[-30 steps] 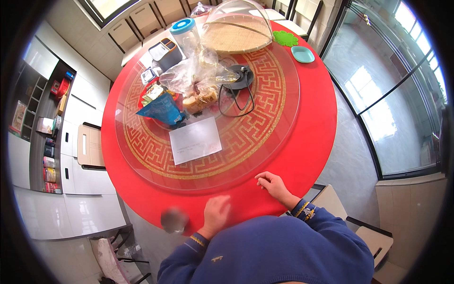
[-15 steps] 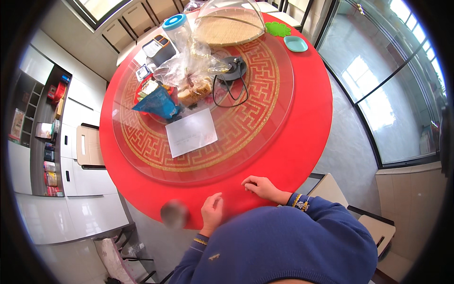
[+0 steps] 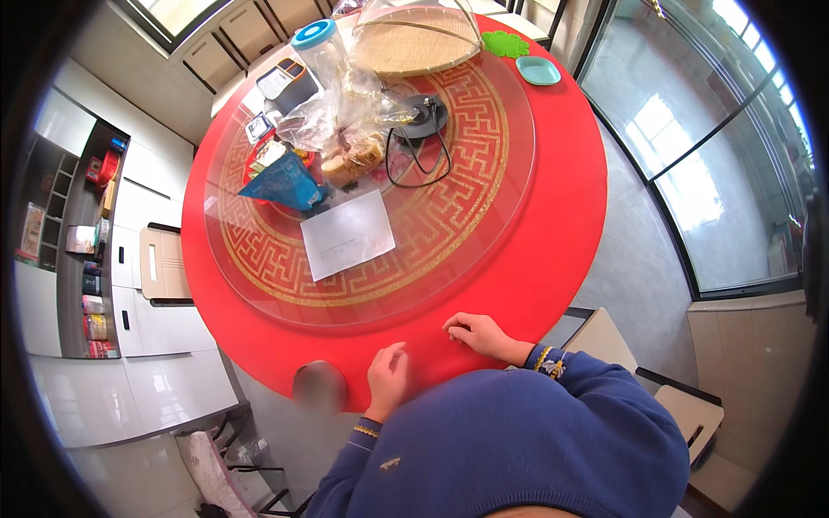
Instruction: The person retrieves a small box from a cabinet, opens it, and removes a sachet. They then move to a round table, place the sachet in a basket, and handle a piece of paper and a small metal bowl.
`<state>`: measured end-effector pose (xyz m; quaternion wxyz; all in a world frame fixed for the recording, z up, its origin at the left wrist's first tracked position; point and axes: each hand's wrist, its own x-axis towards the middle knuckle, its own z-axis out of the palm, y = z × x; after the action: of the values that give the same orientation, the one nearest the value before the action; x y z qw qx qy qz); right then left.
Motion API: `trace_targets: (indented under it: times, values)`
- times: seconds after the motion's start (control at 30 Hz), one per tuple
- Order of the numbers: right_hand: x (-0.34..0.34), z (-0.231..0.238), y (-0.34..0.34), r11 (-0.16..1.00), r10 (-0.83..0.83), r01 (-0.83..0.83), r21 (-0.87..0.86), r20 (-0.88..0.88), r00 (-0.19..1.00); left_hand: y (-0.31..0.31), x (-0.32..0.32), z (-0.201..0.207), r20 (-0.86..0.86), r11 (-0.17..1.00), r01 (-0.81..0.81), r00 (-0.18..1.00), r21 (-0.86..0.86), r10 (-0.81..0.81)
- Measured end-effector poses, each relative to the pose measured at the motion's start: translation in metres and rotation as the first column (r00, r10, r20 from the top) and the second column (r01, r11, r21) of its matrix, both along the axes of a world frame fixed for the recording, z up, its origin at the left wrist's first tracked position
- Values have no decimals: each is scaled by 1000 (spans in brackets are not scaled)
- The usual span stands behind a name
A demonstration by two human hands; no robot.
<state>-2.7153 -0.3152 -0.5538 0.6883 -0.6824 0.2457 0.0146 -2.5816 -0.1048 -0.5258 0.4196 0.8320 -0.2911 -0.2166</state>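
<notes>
At the near edge of the red round table (image 3: 566, 216), my left hand (image 3: 388, 376) rests with its fingers loosely bent and the thumb apart, holding nothing. To its right lies my right hand (image 3: 484, 337), relaxed on the red cloth, thumb and forefinger a little apart and nothing between them. A blurred grey round thing (image 3: 319, 387) sits by the table edge left of my left hand; its kind cannot be made out. Beyond both hands, a white sheet of paper (image 3: 348, 235) lies on the glass turntable (image 3: 414, 298), touched by neither.
On the turntable stand a blue pouch (image 3: 289, 183), bagged bread (image 3: 352, 162), a dark round base with a cord (image 3: 423, 116) and a blue-lidded container (image 3: 318, 52). Farther back are a woven tray (image 3: 414, 43) and a turquoise dish (image 3: 538, 71). Chairs (image 3: 164, 263) surround the table.
The view has shifted slightly, so the table and its things sit a little higher in the picture. Both hands keep nearly the same pose and place.
</notes>
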Motion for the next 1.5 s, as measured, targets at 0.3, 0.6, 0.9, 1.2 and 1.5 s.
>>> trace_targets:
  times: [0.3, 0.6, 0.9, 1.2, 1.5]
  values:
    - [2, -9, -4, 998, -32, 34, -57, 21, 999, -1, 5, -5, 26, 1000, 11, 1000, 23, -11]
    - [9, -4, -14, 995, -94, 94, -35, -2, 996, -9, 11, -2, 54, 999, -2, 999, 34, 0]
    - [15, -1, -27, 914, -145, 178, -364, 116, 983, -30, 37, 1, 243, 999, -30, 969, -20, 34]
    - [25, 2, -37, 895, -109, 153, -420, 128, 986, -45, 70, -12, 339, 997, -63, 938, -36, 72]
    - [27, -10, -42, 904, -78, 75, -421, 8, 997, -44, 78, -27, 294, 998, -69, 953, -9, 68]
